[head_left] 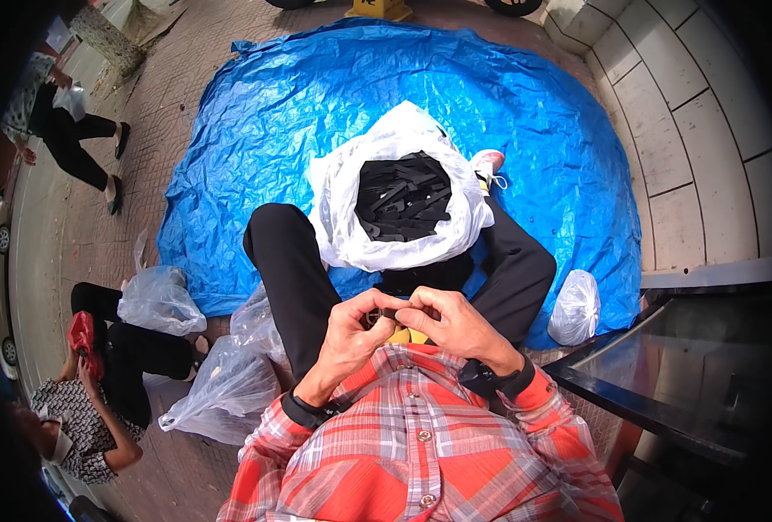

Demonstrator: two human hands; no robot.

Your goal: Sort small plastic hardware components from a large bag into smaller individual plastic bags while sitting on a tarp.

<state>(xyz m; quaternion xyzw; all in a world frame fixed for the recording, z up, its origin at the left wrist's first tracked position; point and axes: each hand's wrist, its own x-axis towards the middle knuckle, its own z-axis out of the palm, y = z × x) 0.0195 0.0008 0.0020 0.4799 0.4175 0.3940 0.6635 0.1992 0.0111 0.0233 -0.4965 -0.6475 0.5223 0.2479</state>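
My left hand (351,335) and my right hand (455,324) meet in front of my belly, their fingers closed in a pinch. Between the fingertips shows a small dark piece (388,312), mostly covered, so its kind is unclear. Something yellow (410,336) lies just below the fingers, partly hidden. Beyond the hands, between my spread legs, a large white plastic bag (338,222) stands with its mouth rolled wide. It is full of flat black strips (403,196). A black thing (429,277) in front of the bag is partly hidden.
A crinkled blue tarp (273,113) lies under the bag and my legs. Clear plastic bags (225,383) lie at left, and a tied white bag (574,309) at right. A person (90,409) with a red item sits at left; another (68,130) walks behind. A tiled wall (664,148) stands right.
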